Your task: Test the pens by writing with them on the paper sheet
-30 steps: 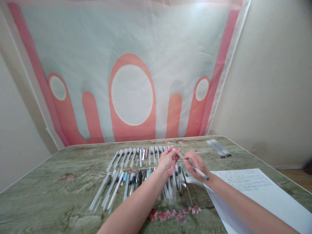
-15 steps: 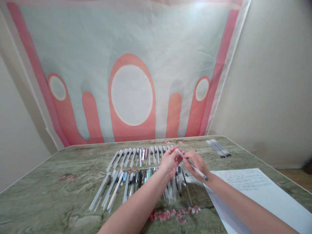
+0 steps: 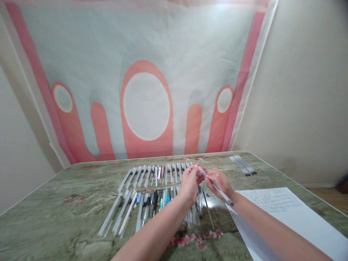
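A clear pen with a dark end (image 3: 222,194) is held above the table, tilted down to the right, between both hands. My left hand (image 3: 190,180) closes its fingers around the upper left end of the pen. My right hand (image 3: 219,180) pinches the pen's middle from the right, and the dark end sticks out over my right wrist. Beneath my hands lie a far row of pens (image 3: 147,176) and a near row of pens (image 3: 126,214), mostly clear-bodied, some blue, black or pink. My left arm covers part of the near row.
A sheet of paper with handwriting (image 3: 280,214) lies at the right under my right forearm. Several clear pens (image 3: 243,165) sit together at the table's far right. The wood-patterned table (image 3: 54,217) ends before a patterned cloth backdrop (image 3: 146,43).
Both hands stay in nearly the same spot with the pen. Its dark end has shifted slightly right and down, and my left forearm has moved a little to the right.
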A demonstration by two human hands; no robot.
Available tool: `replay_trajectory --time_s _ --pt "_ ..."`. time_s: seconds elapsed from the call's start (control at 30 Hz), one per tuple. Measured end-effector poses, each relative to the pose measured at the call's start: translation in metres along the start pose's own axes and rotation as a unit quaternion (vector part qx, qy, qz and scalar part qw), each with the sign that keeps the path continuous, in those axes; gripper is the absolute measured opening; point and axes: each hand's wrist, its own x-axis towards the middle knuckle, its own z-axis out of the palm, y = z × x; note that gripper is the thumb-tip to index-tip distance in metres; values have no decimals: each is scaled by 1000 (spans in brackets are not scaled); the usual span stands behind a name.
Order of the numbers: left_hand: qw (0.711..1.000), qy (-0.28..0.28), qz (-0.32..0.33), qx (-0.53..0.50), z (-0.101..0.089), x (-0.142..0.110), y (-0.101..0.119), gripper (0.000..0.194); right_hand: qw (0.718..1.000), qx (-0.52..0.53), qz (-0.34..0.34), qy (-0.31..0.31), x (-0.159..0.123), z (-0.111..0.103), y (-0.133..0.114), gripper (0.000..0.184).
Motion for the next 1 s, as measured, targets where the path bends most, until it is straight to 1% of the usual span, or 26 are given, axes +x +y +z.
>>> replay_trajectory --time_s 0.13,0.23,0.33,0.4,0.47,0.53,0.6,0.63,0.7,0.77,0.8,0.87,0.9,1.0 --pt "1000 -5 11 11 0 -2 -1 25 1000 0 -6 -4 1 -1 -1 16" --pt "1000 -10 16 14 -1 -2 -3 26 1000 -1 -5 -3 -1 0 1 14" --pt "1000 -19 8 12 -3 1 -5 30 1000 -5 5 -18 -3 2 4 12" --pt "999 -34 -3 6 -5 4 -7 39 999 -9 14 -37 -3 3 7 12" --pt "999 -36 -13 -1 -8 9 -8 45 998 -8 19 -60 -2 4 9 11" --pt "1000 -15 -15 -10 -13 15 -8 47 995 6 28 -94 1 3 12 11" --pt "1000 15 -2 -19 -18 21 -5 48 988 21 64 -142 5 0 14 14" --pt "999 29 9 -23 -20 24 -3 48 981 29 101 -161 7 -3 16 16" --pt "998 48 33 -21 -24 30 0 47 960 54 205 -185 12 -10 19 21" --pt "997 57 55 -11 -26 34 2 46 920 113 306 -220 16 -18 22 27" --pt "996 58 64 -6 -27 35 2 46 896 151 340 -243 18 -21 23 29" --pt "995 57 79 1 -29 35 -1 47 855 218 376 -285 20 -26 22 30" --pt "995 53 84 6 -29 34 -3 48 842 237 385 -295 21 -27 21 29" --pt "994 36 101 32 -30 32 -9 51 826 251 403 -305 21 -27 16 26"
